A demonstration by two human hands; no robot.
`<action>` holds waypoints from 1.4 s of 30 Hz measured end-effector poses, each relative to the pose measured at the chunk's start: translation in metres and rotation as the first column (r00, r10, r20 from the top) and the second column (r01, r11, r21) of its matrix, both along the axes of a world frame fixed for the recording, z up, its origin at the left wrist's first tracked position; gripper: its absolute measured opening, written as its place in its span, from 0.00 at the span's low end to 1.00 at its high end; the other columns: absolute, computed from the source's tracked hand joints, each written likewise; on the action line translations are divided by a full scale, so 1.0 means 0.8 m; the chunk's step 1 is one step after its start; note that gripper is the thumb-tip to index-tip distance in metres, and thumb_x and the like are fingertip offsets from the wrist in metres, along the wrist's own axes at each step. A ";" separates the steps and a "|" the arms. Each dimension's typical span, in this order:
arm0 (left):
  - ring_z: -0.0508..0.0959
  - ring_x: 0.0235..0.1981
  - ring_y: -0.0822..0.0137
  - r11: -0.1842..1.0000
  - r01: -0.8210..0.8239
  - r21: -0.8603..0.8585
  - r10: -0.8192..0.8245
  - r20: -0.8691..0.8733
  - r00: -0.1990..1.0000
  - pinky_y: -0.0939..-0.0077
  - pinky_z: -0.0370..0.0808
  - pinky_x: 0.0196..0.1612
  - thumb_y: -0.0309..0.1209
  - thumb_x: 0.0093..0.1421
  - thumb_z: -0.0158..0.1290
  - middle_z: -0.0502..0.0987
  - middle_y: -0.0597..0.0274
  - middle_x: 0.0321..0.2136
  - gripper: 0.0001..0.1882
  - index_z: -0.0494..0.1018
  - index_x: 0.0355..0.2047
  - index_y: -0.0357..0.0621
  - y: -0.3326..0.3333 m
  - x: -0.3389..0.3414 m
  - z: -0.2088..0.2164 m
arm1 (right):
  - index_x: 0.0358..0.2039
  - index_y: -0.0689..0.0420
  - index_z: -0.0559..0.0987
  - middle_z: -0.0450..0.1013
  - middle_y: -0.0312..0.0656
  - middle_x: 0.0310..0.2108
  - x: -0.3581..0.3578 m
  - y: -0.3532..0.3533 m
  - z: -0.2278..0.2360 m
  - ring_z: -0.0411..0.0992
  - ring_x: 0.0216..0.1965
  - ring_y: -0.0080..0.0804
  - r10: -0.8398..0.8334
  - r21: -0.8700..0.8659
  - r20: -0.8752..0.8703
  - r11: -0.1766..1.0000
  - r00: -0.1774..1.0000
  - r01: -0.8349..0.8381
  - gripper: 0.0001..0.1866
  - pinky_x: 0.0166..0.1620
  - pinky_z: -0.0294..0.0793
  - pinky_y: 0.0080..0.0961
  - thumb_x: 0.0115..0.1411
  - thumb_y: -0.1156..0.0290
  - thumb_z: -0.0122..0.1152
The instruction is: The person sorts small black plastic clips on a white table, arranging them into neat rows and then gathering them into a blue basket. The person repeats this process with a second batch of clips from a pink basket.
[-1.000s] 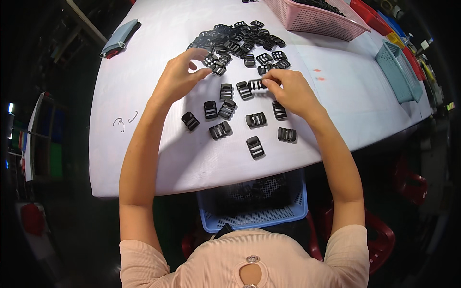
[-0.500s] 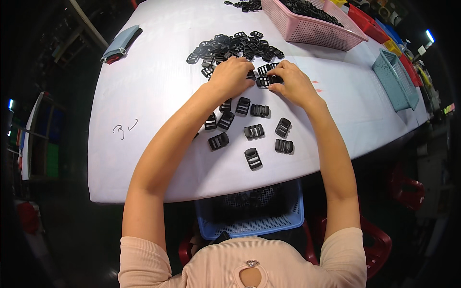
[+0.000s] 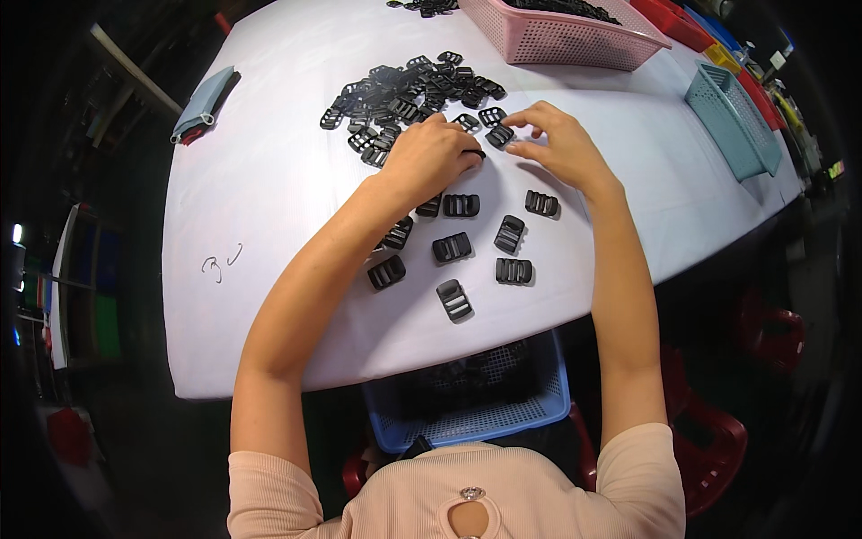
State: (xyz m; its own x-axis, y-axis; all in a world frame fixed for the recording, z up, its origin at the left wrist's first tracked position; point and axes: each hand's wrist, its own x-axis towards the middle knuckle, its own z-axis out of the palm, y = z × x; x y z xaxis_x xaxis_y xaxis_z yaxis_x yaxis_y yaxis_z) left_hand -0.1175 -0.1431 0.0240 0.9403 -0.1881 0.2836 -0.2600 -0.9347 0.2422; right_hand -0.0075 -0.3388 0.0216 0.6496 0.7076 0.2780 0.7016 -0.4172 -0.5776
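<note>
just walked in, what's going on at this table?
A person at a white table is handling small black plastic buckles. Both hands are at the near edge of a loose pile of buckles: the left hand is curled over some, the right hand fingers one beside it. Several separate buckles lie spread out nearer the person. A blue basket sits below the table edge, a pink basket at the far side.

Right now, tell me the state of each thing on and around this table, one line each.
left hand: curled, knuckles up, at the near edge of the buckle pile.
right hand: fingers spread, touching one buckle.
buckle pile: loose heap, unsorted.
spread buckles: lying flat, apart from each other.
pink basket: holds black parts.
teal basket: contents not visible.
blue basket: under the table edge, holding dark parts.
</note>
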 end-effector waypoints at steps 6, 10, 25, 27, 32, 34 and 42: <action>0.80 0.32 0.54 0.950 -0.143 -0.276 0.084 -0.215 0.973 0.63 0.75 0.40 0.38 0.55 0.57 0.81 0.54 0.29 0.12 0.81 0.34 0.43 0.000 -0.002 0.020 | 0.38 0.53 0.82 0.73 0.36 0.38 -0.007 0.003 0.010 0.70 0.46 0.35 -0.047 -0.159 0.048 0.986 0.998 0.054 0.16 0.49 0.70 0.32 0.52 0.57 0.65; 0.77 0.42 0.56 0.972 -0.208 -0.113 0.215 0.057 0.975 0.63 0.74 0.45 0.39 0.55 0.58 0.80 0.55 0.36 0.13 0.81 0.37 0.47 0.007 0.020 0.002 | 0.39 0.51 0.82 0.74 0.34 0.38 0.010 0.015 -0.016 0.69 0.47 0.35 -0.055 0.070 0.240 0.997 0.969 0.039 0.13 0.49 0.70 0.33 0.55 0.61 0.62; 0.81 0.36 0.55 0.961 -0.246 -0.127 0.212 -0.234 0.949 0.67 0.76 0.42 0.35 0.58 0.54 0.81 0.52 0.33 0.12 0.81 0.40 0.47 0.021 0.032 0.010 | 0.44 0.48 0.81 0.76 0.42 0.41 0.020 0.020 -0.027 0.70 0.48 0.42 -0.197 -0.125 0.179 0.967 0.964 0.221 0.15 0.53 0.68 0.39 0.58 0.62 0.56; 0.80 0.33 0.57 0.960 -0.259 -0.106 0.250 -0.093 0.964 0.67 0.75 0.41 0.33 0.58 0.54 0.81 0.53 0.34 0.12 0.80 0.41 0.46 0.024 0.021 0.015 | 0.44 0.47 0.81 0.75 0.41 0.44 0.019 0.018 -0.036 0.69 0.51 0.42 -0.179 -0.016 0.268 0.982 0.947 0.190 0.14 0.54 0.67 0.38 0.58 0.63 0.57; 0.79 0.35 0.59 0.933 -0.267 -0.241 0.286 0.048 0.957 0.69 0.74 0.40 0.31 0.60 0.53 0.80 0.54 0.35 0.11 0.79 0.41 0.42 0.064 -0.030 0.022 | 0.52 0.51 0.77 0.70 0.44 0.54 -0.004 0.035 -0.050 0.64 0.58 0.42 0.176 0.050 0.186 0.981 0.967 -0.188 0.18 0.61 0.61 0.36 0.61 0.62 0.55; 0.79 0.38 0.60 0.916 -0.258 -0.306 0.277 0.021 0.961 0.70 0.73 0.42 0.31 0.62 0.51 0.79 0.54 0.39 0.11 0.78 0.42 0.41 0.070 -0.064 0.014 | 0.58 0.50 0.72 0.65 0.43 0.60 -0.009 0.043 -0.053 0.57 0.64 0.44 0.292 -0.025 0.160 0.956 0.943 -0.292 0.23 0.66 0.51 0.41 0.63 0.58 0.53; 0.63 0.62 0.50 0.888 -0.246 -0.389 0.247 -0.049 0.968 0.58 0.57 0.64 0.39 0.66 0.46 0.65 0.44 0.59 0.25 0.64 0.59 0.38 0.057 -0.166 -0.028 | 0.58 0.47 0.71 0.63 0.35 0.63 -0.062 0.073 -0.028 0.52 0.68 0.39 0.504 -0.135 0.116 0.862 0.856 -0.489 0.24 0.68 0.42 0.45 0.64 0.55 0.51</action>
State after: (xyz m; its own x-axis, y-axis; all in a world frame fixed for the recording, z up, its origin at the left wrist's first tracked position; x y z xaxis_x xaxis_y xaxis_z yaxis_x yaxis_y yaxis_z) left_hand -0.2500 -0.0977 0.0015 0.9413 0.1753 0.2884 -0.0345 -0.8001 0.5989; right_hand -0.0573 -0.2806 -0.0005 0.1632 0.9536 0.2530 0.9015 -0.0400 -0.4309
